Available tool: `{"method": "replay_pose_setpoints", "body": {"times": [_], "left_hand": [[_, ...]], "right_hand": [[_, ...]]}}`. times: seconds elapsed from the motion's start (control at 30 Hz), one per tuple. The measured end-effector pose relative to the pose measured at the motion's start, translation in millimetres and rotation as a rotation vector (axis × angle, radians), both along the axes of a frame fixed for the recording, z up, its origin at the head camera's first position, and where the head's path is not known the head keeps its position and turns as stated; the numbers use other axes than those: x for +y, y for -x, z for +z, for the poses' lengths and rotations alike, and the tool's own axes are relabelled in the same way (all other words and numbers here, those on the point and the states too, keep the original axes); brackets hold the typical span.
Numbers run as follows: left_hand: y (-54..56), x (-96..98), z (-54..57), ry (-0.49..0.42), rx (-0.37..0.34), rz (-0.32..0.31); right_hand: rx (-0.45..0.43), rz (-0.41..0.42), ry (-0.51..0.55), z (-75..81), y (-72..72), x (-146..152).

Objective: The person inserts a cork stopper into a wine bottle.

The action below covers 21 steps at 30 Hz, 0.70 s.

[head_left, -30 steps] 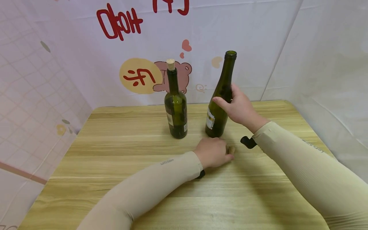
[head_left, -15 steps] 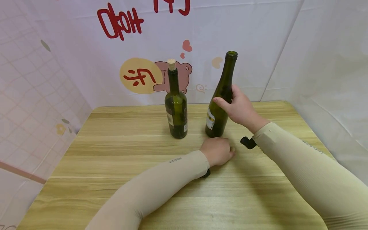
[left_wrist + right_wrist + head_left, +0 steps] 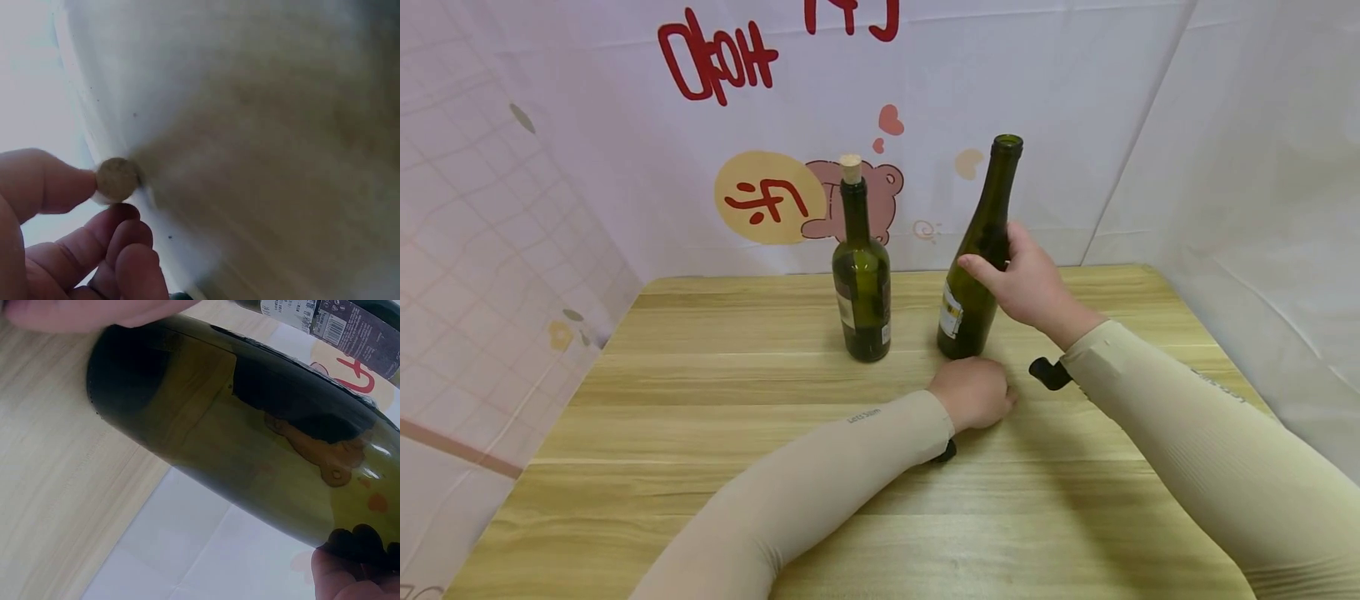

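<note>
In the head view my right hand grips an uncorked green wine bottle round its body; the bottle leans slightly, its neck to the right. Fingertips curl against the glass in the right wrist view. My left hand is low over the table, just in front of that bottle's base. Between its thumb and finger it pinches a cork, seen end-on in the left wrist view; the hand hides the cork in the head view. A second green bottle stands upright to the left, a cork in its mouth.
Both bottles are toward the back of a wood-grain table. Behind it hangs a white printed cloth with red lettering and a cartoon bear. Black wrist cameras sit by the sleeves.
My left hand has moved a little to the right and closed on the cork, which was visible beside its fingers before. The right hand and both bottles have stayed in place.
</note>
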<state>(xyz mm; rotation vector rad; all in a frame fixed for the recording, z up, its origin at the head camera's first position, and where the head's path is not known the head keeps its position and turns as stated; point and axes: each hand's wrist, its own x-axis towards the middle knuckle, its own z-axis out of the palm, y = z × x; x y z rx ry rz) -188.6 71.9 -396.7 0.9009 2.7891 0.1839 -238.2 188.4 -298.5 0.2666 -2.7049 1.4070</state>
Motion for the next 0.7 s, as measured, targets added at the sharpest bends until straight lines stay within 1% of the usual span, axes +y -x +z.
{"method": "replay_pose_setpoints", "body": {"times": [0.2,0.37,0.53,0.7], "left_hand": [[-2.9,3.7,0.6,-0.003,-0.018,0.014],[-7.1,6.5,2.0,0.0,-0.028,0.004],[-9.9,6.4,4.2,0.017,-0.02,-0.021],[-10.9,2.2,7.9,0.052,-0.004,-0.064]], "right_hand": [[0.001,0.006,0.008,-0.1,0.0,-0.2],[-0.001,0.001,0.009,-0.4,-0.6,-0.2],[0.008,-0.002,0.014,-0.2,-1.0,0.1],[0.018,0.001,0.015,-0.2,-1.0,-0.3]]}}
